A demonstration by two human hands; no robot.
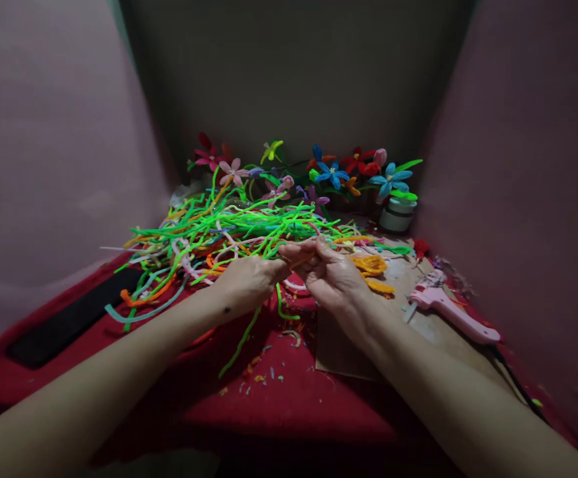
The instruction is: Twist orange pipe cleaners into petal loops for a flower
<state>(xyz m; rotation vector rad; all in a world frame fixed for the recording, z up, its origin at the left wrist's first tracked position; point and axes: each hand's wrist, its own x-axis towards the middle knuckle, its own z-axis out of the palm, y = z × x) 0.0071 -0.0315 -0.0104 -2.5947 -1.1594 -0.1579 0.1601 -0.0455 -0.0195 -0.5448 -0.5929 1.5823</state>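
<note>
My left hand (pixel 256 282) is closed, its back turned up and its fingers meeting those of the other hand. My right hand (pixel 333 269) pinches with thumb and fingers, palm partly showing. Between the two runs a thin orange pipe cleaner (pixel 302 260), mostly covered by my fingers. A pinkish-red stem tip (pixel 313 228) shows just above the right fingertips; whether it is held I cannot tell. Right behind the hands lies a tangled heap of pipe cleaners (pixel 249 226), mainly bright green. Folded orange pipe cleaners (pixel 371 265) rest beside my right hand.
Pipe-cleaner flowers (pixel 331 174) line the back, near a pale jar (pixel 397 214). On the right, a pink glue gun (pixel 452 309) lies on cardboard (pixel 341 345). A long black object (pixel 72 318) is at left. Coloured clippings (pixel 259 378) litter the red cloth (pixel 249 425).
</note>
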